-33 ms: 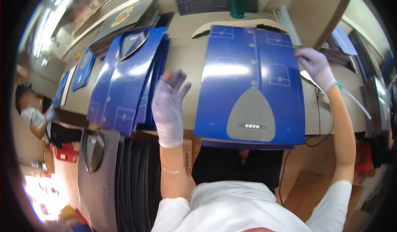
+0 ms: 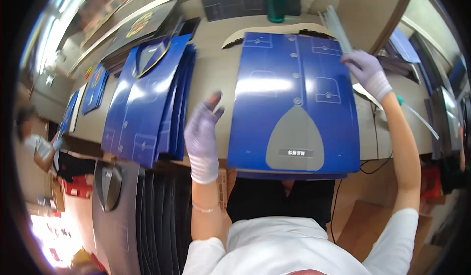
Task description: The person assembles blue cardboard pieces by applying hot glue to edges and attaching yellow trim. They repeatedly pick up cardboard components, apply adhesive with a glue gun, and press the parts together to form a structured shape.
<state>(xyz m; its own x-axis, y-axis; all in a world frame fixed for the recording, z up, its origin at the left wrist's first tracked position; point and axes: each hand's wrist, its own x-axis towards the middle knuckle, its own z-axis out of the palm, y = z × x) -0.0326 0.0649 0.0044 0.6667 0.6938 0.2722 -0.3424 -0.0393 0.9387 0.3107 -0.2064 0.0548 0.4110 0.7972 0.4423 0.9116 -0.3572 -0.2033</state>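
A stack of glossy blue card sheets, printed like a buttoned shirt with pockets and a grey rounded patch, lies in front of me at the table's near edge. My left hand, in a thin pale glove, is held in the gap left of this stack, thumb and fingers apart and nothing in them. My gloved right hand is at the stack's upper right corner, by the lower end of some clear plastic strips. Its fingers are curled together; what they hold, if anything, I cannot make out.
More blue collared shirt-shaped sheets lie to the left. Dark folders stand below them. Behind are a cream curved strip and a green bottle. A cable hangs at right. A co-worker stands far left.
My right hand has moved slightly up and left, to the end of the clear strips. My left hand has turned and dropped a little, its fingers drawn closer together. The view has shifted slightly.
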